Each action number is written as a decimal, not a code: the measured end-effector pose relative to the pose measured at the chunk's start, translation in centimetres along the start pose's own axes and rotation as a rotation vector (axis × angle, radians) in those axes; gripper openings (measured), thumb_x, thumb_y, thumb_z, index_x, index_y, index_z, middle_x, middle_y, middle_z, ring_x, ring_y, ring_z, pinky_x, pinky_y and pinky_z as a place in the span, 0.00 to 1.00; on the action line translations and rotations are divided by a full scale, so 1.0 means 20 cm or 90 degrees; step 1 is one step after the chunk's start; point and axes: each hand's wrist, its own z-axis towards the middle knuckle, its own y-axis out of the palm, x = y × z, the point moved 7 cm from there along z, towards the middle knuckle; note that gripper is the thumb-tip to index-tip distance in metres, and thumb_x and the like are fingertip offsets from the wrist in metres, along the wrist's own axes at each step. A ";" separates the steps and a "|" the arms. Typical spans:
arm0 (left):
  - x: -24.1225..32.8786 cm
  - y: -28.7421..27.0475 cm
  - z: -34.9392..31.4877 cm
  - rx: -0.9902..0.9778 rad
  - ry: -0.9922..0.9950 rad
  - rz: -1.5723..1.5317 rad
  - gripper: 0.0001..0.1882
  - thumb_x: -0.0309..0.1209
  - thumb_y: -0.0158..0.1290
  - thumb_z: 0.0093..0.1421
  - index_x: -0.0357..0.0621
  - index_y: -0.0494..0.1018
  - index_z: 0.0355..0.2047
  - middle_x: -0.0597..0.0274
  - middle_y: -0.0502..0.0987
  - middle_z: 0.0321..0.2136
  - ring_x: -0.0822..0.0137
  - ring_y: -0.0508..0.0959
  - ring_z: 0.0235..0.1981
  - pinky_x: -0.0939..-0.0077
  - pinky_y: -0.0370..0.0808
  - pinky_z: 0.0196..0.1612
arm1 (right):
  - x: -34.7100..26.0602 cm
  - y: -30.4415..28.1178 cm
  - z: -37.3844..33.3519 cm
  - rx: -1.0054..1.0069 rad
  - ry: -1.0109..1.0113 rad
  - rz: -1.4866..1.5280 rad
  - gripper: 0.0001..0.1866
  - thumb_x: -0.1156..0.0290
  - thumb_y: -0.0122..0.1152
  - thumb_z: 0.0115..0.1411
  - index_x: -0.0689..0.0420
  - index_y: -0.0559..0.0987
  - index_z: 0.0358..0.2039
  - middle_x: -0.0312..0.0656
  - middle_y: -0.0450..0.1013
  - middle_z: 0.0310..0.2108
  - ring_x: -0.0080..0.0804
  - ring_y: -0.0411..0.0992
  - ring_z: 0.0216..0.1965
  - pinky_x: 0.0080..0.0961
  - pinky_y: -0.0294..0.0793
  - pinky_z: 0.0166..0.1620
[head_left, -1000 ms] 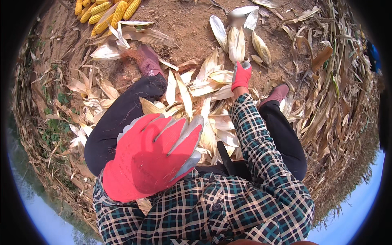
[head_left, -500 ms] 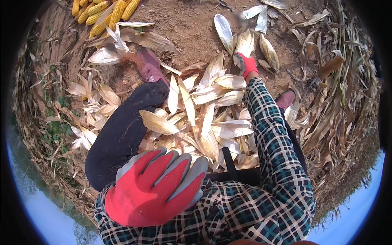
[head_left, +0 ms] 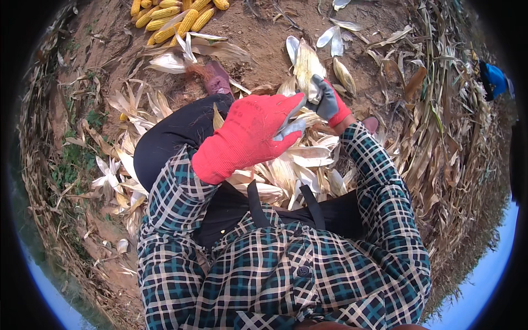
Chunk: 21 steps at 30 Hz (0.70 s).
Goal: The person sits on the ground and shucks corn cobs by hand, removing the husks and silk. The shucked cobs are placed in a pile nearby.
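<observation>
My right hand, in a red and grey work glove, is closed around the lower end of a husk-covered corn ear. Pale dry husk wraps the ear, and its far end points away from me. Close by on the left is my left hand, gloved alike, with the back of the glove upward. Its thumb and fingers are apart near the ear's lower end, with nothing visible between them. Loose pale husks lie heaped on the ground between my legs, partly covered by the left hand.
A pile of bare yellow corn cobs lies at the far left. Another ear in its husk rests right of the held one. Dry stalks and leaves bank up along the right side. A blue item shows at the far right edge.
My left hand has moved forward and right from near my chest to beside the ear. My right hand has drawn the ear slightly left and nearer. The blue item has come into view.
</observation>
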 end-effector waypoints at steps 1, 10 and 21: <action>-0.08 0.02 0.01 0.041 -0.031 -0.029 0.26 0.34 0.58 0.54 0.42 0.69 0.53 0.58 0.76 0.40 0.62 0.78 0.35 0.73 0.74 0.40 | -0.02 0.10 -0.01 -0.048 0.030 -0.021 0.24 0.54 0.53 0.62 0.53 0.68 0.54 0.42 0.72 0.47 0.38 0.73 0.45 0.39 0.74 0.49; -0.43 0.26 0.02 0.165 -0.335 -0.652 0.20 0.35 0.49 0.64 0.35 0.67 0.51 0.64 0.74 0.38 0.78 0.74 0.33 0.83 0.71 0.38 | -0.14 0.57 -0.60 -0.121 -0.068 -0.230 0.25 0.60 0.56 0.60 0.63 0.67 0.52 0.40 0.73 0.39 0.27 0.73 0.38 0.23 0.72 0.42; -0.43 0.46 -0.06 0.038 -0.366 -0.753 0.26 0.30 0.59 0.55 0.38 0.66 0.52 0.60 0.75 0.44 0.74 0.74 0.42 0.78 0.74 0.43 | -0.02 0.62 -0.63 -0.088 -0.170 -0.462 0.30 0.64 0.67 0.51 0.62 0.69 0.52 0.36 0.72 0.38 0.20 0.70 0.38 0.20 0.70 0.40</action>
